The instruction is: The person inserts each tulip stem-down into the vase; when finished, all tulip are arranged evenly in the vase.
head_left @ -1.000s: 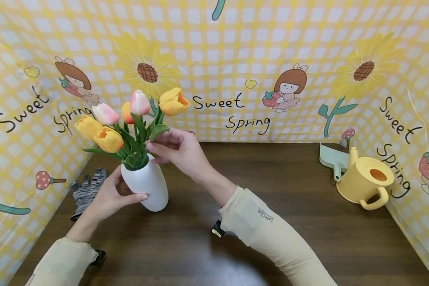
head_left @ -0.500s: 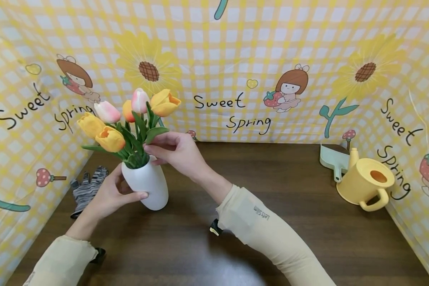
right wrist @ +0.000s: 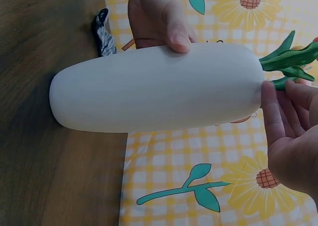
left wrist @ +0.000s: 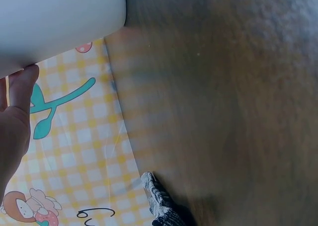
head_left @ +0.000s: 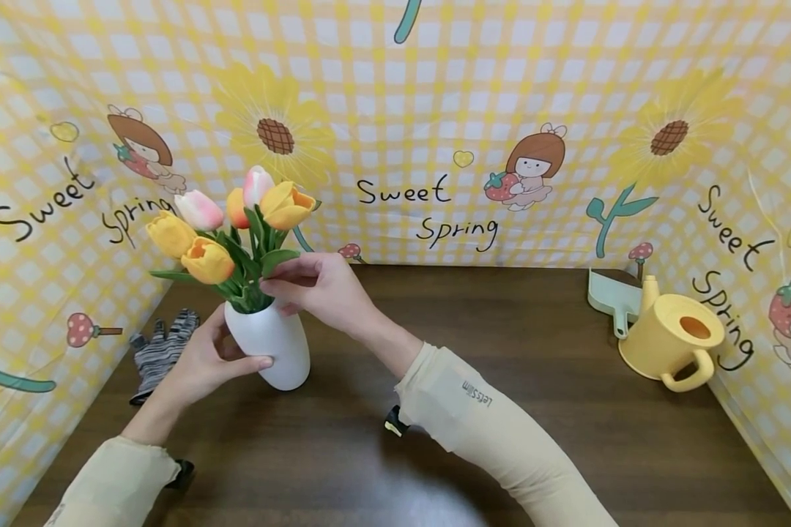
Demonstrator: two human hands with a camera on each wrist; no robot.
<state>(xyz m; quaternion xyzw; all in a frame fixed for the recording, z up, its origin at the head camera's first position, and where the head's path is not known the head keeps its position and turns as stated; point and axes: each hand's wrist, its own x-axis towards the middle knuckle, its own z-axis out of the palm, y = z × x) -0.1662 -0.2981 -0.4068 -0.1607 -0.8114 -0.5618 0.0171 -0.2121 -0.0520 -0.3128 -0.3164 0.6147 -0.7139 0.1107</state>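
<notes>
My left hand (head_left: 201, 364) grips a white vase (head_left: 273, 350) from its left side, thumb across the front. Several tulips stand in the vase: pink-and-white, orange and yellow, with green leaves. At the vase's mouth my right hand (head_left: 329, 296) pinches the stem of the rightmost yellow tulip (head_left: 286, 205) between thumb and fingers; the exact grip is partly hidden by leaves. In the right wrist view, fingertips touch the rim of the vase (right wrist: 159, 89) beside the green leaves (right wrist: 290, 57). The left wrist view shows only part of the vase (left wrist: 59, 17) and the left fingers (left wrist: 24, 87).
A grey-and-black knitted glove (head_left: 165, 355) lies left of the vase on the dark wooden table (head_left: 343, 439). At the right stand a yellow watering can (head_left: 666, 344) and, behind it, a pale green dustpan (head_left: 613, 296). Checked yellow cloth (head_left: 409, 132) walls the table at back and sides.
The rightmost yellow tulip has moved left, closer to the other blooms, and slightly down. My right hand has shifted left with it. The left hand and vase have stayed nearly still.
</notes>
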